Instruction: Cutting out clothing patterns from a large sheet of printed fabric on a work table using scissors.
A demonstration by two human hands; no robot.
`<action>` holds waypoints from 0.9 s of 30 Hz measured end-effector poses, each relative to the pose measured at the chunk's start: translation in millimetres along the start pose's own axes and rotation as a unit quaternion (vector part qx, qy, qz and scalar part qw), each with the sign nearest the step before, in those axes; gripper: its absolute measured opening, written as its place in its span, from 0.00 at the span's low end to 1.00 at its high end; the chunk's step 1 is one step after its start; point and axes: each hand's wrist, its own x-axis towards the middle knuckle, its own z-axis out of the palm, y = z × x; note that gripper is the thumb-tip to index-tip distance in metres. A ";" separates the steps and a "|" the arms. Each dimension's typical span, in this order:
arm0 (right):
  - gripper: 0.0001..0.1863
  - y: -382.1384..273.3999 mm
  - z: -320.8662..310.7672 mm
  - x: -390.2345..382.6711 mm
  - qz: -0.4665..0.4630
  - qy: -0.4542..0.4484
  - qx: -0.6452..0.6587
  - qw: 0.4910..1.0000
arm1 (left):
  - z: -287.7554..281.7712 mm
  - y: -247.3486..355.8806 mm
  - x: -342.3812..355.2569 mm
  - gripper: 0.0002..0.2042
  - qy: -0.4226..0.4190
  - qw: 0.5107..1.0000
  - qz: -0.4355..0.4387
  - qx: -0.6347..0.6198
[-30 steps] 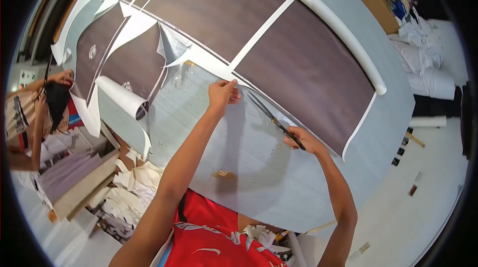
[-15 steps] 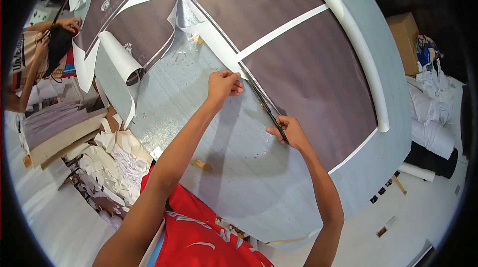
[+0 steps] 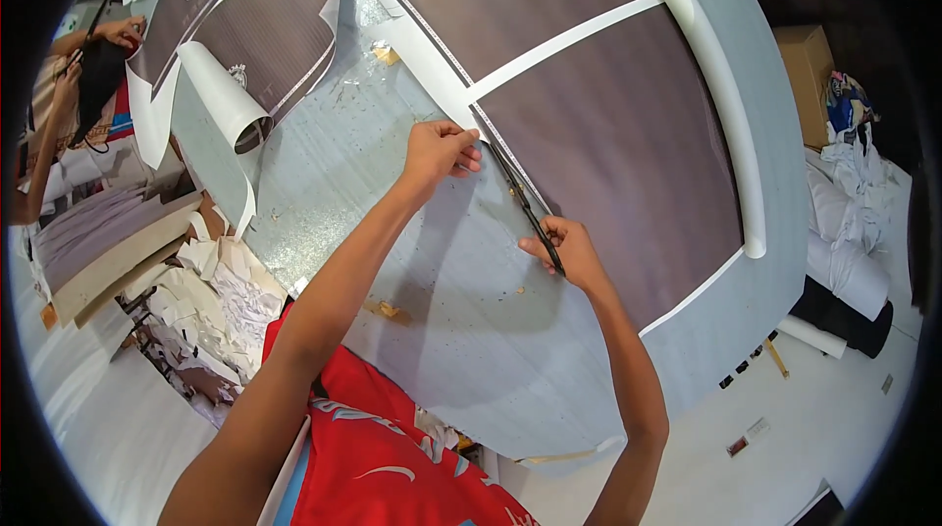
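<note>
A large dark brown printed sheet (image 3: 608, 143) with white borders covers the right of the table. With thumb and finger, my left hand (image 3: 440, 155) pinches the tip of its white margin strip (image 3: 442, 84). Black-handled scissors (image 3: 520, 194) are in my right hand (image 3: 571, 249), fingers through the handles. The blades lie along the sheet's left border, their points close to my left fingertips. How far the blades are apart cannot be made out.
The sheet's far side ends in a white roll (image 3: 721, 124). Another brown printed sheet (image 3: 280, 45) curls up at the left on the grey table (image 3: 461, 330). Scrap paper (image 3: 221, 300) is heaped below. At far left, another person's hands (image 3: 123, 32) hold dark scissors. A cardboard box (image 3: 805, 79) stands right.
The whole view has shifted slightly. My left hand keeps its pinch on the margin strip, and the scissors stay at the border with hardly any visible movement.
</note>
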 end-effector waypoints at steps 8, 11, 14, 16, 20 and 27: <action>0.25 -31.9 2.6 17.5 -0.005 0.006 -0.009 1.000 | -8.0 3.2 4.3 0.09 -0.044 0.998 -0.031 -0.019; 0.24 -41.5 3.0 24.3 0.012 -0.003 -0.008 1.000 | -9.3 3.0 5.0 0.09 -0.058 0.998 -0.028 -0.024; 0.23 -53.3 3.2 31.2 0.006 -0.004 0.006 1.000 | -10.8 3.0 5.7 0.09 -0.067 0.996 -0.035 -0.042; 0.23 -60.1 3.6 36.1 -0.001 -0.008 0.010 1.000 | -11.2 3.6 6.3 0.09 -0.068 0.996 -0.035 -0.040; 0.23 -65.8 5.6 48.0 -0.012 -0.012 0.016 1.000 | -12.3 3.0 6.6 0.09 -0.073 0.995 -0.046 -0.043; 0.23 -84.7 12.8 64.5 -0.018 -0.016 0.009 1.000 | -19.8 0.4 6.9 0.09 -0.076 0.994 -0.044 -0.058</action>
